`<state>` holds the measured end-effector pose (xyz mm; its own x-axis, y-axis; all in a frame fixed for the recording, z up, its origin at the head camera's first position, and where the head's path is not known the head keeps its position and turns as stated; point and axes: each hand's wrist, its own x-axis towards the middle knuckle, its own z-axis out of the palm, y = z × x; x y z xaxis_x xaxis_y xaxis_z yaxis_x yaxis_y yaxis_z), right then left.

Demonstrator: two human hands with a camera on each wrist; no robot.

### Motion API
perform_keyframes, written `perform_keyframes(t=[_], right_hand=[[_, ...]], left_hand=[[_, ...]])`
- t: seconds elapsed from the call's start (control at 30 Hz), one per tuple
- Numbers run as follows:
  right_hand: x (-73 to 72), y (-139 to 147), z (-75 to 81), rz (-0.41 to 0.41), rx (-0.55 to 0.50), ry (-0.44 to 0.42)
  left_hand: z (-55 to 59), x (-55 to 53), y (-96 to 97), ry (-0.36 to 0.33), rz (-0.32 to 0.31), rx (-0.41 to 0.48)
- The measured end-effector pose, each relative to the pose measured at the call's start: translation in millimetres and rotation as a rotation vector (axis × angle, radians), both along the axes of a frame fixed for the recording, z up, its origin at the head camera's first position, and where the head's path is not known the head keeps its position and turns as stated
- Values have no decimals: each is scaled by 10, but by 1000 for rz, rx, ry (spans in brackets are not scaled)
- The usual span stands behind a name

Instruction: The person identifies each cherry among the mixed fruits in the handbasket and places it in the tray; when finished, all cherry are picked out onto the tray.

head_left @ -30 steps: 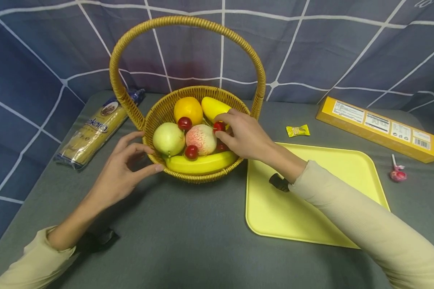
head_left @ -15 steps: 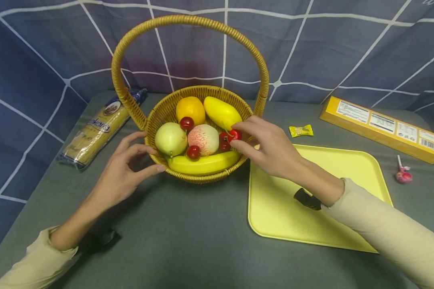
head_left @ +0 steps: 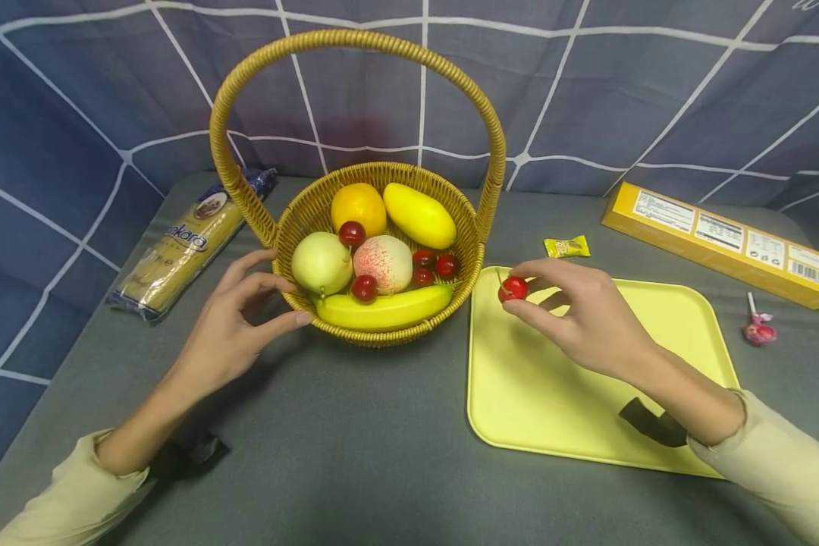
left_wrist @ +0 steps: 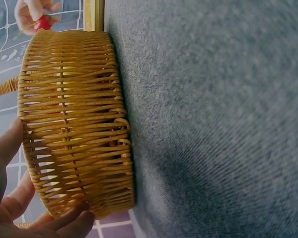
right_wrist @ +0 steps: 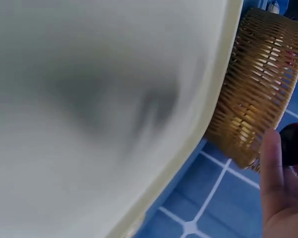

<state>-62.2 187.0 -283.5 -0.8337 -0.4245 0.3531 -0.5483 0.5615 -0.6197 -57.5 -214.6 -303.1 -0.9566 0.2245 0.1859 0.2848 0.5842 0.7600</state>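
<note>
One cherry (head_left: 514, 289) is held clear of the basket (head_left: 382, 339), pinched by the right hand (head_left: 587, 315) above the far-left corner of the tray (head_left: 539, 387), not yet set down; other cherries (head_left: 447, 265) and larger fruit (head_left: 384, 264) are left inside, the rim touched by the left hand (head_left: 228, 322), fingers spread.

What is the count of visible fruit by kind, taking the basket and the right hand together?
Cherries: 6 (5 in the basket, 1 pinched by the right hand)
Orange: 1
Yellow mango-like fruit: 1
Pale green pear-like fruit: 1
Peach: 1
Banana: 1
Total: 11
</note>
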Motion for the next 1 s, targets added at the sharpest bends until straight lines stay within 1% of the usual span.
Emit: perform_keyframes(t=[0.13,0.2,0.4,0.5,0.6,0.73,0.83,0.9,1.0], right_hand=[[69,167,-72,-57,-13,-119],[94,235,-116,-65,-12,-154],[154,392,-258,-81,53,-207],[183,417,-318,-75,99,-241],[196,405,-357,-62,146,-251],[175,395,-366,-77,228,-243],[142,416,-343,-102,287,-258],[119,434,-330,-109,311,-277],[95,451,-322,-113,321,-302]], left_hand=[[-13,6,4,0,5,19],[-23,8,3,1,7,25],[-40,8,0,7,9,42],[-41,5,2,8,6,47],[-39,0,3,9,3,52],[-46,5,-2,11,2,60],[-47,7,-5,9,1,64],[-45,7,-5,6,0,63],[-39,8,-4,4,-3,61]])
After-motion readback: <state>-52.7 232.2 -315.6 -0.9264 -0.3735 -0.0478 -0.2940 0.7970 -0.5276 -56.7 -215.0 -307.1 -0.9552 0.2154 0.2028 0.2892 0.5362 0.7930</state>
